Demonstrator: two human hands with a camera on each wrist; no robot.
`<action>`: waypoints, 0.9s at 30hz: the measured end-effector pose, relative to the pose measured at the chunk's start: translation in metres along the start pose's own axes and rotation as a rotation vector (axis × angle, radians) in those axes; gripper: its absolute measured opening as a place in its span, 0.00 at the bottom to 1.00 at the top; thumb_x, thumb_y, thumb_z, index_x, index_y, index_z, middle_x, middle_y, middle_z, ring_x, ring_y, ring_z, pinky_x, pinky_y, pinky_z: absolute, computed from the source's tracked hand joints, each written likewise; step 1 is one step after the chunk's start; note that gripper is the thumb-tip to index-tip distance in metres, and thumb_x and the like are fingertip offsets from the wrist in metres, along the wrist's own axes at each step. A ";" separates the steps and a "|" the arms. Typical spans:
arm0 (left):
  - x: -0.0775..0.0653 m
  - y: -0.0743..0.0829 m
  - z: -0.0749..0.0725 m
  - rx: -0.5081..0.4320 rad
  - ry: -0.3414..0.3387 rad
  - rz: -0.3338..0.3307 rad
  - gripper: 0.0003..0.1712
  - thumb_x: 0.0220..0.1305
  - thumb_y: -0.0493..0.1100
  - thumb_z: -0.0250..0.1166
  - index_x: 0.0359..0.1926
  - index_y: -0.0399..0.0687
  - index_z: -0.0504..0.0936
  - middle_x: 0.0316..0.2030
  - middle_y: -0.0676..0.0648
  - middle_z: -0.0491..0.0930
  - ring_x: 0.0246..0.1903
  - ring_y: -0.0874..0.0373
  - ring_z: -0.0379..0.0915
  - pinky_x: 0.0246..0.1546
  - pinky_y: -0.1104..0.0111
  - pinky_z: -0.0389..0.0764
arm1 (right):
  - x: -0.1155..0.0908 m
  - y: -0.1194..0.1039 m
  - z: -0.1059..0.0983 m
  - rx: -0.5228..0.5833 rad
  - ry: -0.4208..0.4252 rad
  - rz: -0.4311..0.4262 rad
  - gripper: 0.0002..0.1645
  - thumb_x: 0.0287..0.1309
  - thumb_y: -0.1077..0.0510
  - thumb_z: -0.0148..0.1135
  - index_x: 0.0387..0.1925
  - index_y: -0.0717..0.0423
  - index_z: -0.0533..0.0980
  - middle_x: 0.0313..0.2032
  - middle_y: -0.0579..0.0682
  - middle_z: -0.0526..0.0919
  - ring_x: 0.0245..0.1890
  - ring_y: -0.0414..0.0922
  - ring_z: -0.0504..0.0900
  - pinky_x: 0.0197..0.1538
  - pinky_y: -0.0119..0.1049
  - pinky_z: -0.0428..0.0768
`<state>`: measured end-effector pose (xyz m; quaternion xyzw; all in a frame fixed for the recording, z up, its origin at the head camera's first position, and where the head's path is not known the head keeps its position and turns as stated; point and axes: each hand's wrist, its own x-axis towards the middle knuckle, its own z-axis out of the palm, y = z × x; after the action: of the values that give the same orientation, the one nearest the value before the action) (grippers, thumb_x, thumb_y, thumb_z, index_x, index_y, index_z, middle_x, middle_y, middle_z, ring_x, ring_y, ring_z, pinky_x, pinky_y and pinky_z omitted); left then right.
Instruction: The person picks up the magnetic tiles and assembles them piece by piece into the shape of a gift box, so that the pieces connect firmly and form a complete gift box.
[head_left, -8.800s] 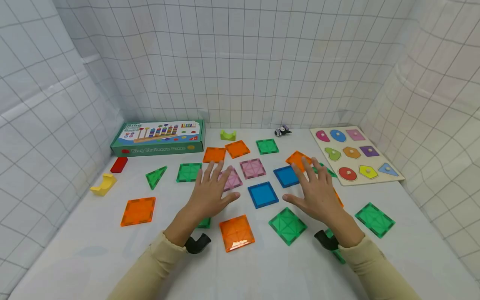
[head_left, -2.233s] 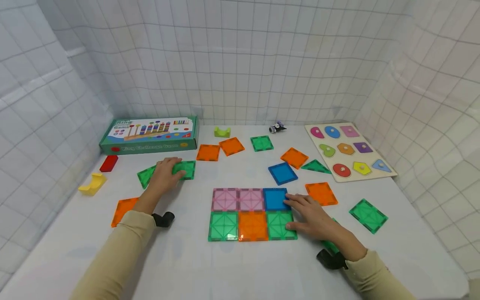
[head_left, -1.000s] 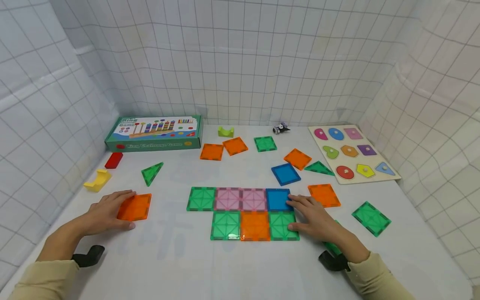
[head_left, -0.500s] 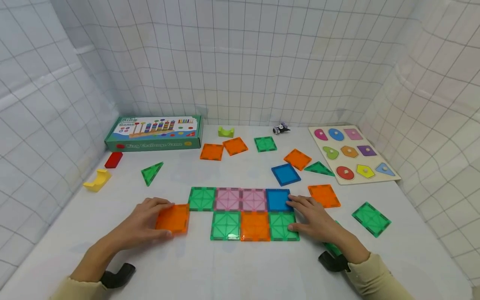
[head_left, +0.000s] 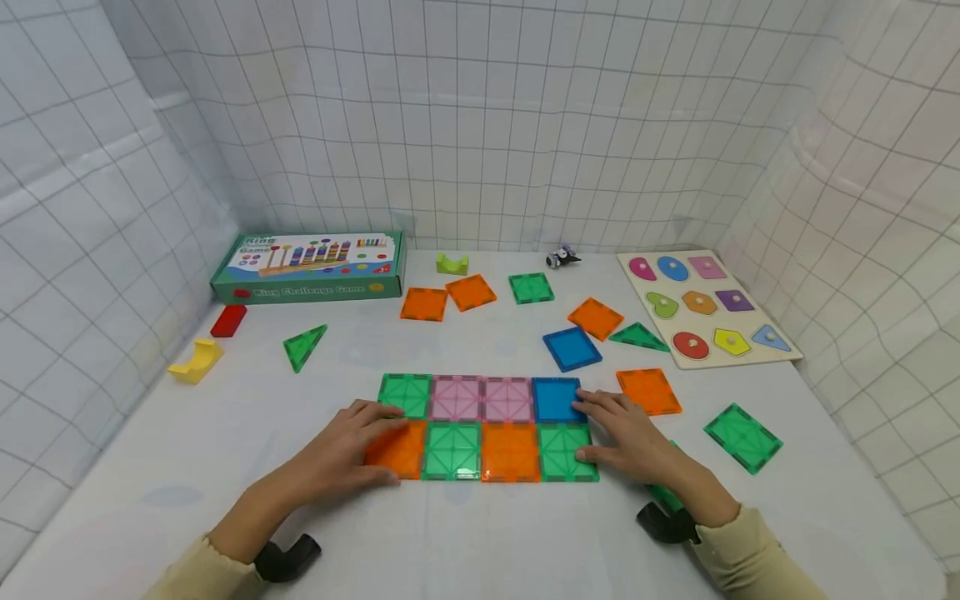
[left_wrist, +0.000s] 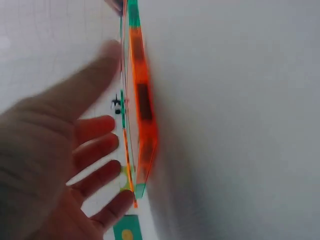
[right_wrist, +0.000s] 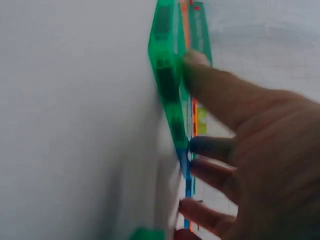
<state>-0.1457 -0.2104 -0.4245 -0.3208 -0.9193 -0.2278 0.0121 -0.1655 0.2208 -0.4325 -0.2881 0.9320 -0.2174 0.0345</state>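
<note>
Magnetic tiles lie edge to edge in two rows in the head view. The far row has a green tile [head_left: 406,394], two pink tiles [head_left: 457,398] and a blue tile [head_left: 557,400]. In the near row are an orange tile [head_left: 403,454] at the left end, a green tile [head_left: 452,451], another orange tile [head_left: 510,452] and a green tile [head_left: 567,454]. My left hand [head_left: 341,454] rests at the left end orange tile, fingers loosely spread. My right hand [head_left: 633,442] touches the right edges of the blue and green end tiles with extended fingers and thumb.
Loose orange tiles [head_left: 423,304], a blue tile [head_left: 572,348] and green tiles [head_left: 743,437] lie around. At the back are a game box [head_left: 309,268], a small toy [head_left: 562,257] and a peg puzzle board [head_left: 750,355]. Yellow [head_left: 197,362] and red [head_left: 228,321] blocks sit left.
Loose tiles have become two joined rows. My left hand added a green tile to the far row, then slid the orange tile from the left against the near row. Lately my right hand stays put.
</note>
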 end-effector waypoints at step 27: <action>0.032 0.001 0.024 -0.147 -0.003 -0.032 0.36 0.55 0.54 0.71 0.61 0.39 0.74 0.62 0.43 0.67 0.63 0.44 0.56 0.59 0.46 0.65 | 0.128 0.058 -0.062 -0.216 -0.307 0.139 0.45 0.54 0.46 0.70 0.69 0.54 0.64 0.67 0.62 0.61 0.61 0.69 0.54 0.60 0.66 0.57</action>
<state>-0.1676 -0.1808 -0.4400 -0.3064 -0.9050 -0.2945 -0.0163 -0.3140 0.2168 -0.3938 -0.2551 0.9512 -0.0667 0.1601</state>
